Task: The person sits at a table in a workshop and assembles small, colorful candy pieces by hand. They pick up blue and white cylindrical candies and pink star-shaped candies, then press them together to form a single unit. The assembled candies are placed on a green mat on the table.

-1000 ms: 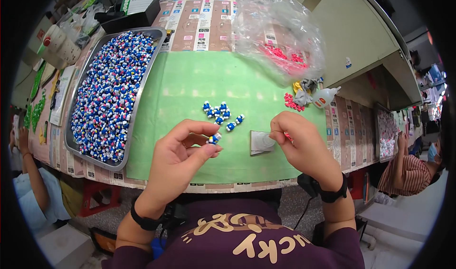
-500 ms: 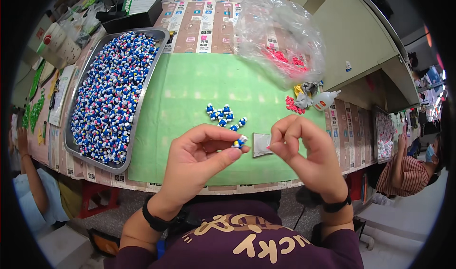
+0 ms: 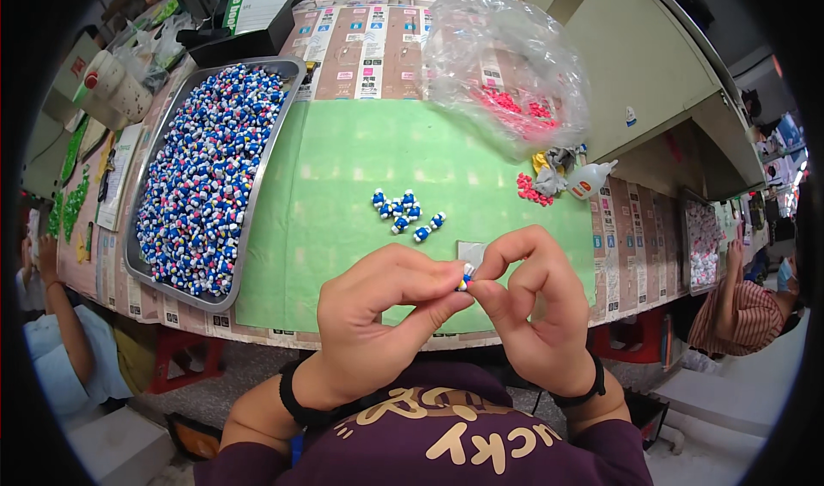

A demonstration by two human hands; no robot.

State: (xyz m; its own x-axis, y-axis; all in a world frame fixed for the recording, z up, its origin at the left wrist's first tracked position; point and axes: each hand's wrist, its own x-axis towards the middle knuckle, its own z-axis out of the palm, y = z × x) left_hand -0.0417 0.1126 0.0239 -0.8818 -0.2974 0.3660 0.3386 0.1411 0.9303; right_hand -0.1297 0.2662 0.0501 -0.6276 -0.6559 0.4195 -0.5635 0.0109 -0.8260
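Note:
Between the thumb and fingers of my left hand [image 3: 378, 319] is a small blue, white and yellow figurine [image 3: 464, 277]. My right hand [image 3: 545, 314] is closed in a pinch right against it, thumb and forefinger holding a tiny pink piece [image 3: 470, 285] that touches the figurine's side. Most of that piece is hidden by the fingertips. Just beyond my hands, several similar blue and white figurines [image 3: 400, 207] lie in a loose cluster on the green mat [image 3: 360, 143]. A small pale square pad [image 3: 470, 251] shows partly behind my fingers.
At left stands a metal tray [image 3: 246, 220] heaped with figurines. To the right are loose pink pieces [image 3: 532, 191], a white squeeze bottle [image 3: 590, 180] and a clear plastic bag [image 3: 506, 48] holding more pink pieces. A cabinet [image 3: 652, 66] borders the right. Other people sit at both sides.
My hands have come together: the left moved right and slightly nearer me with the figurine, and the right brought its pink piece against it. The view has shifted slightly.

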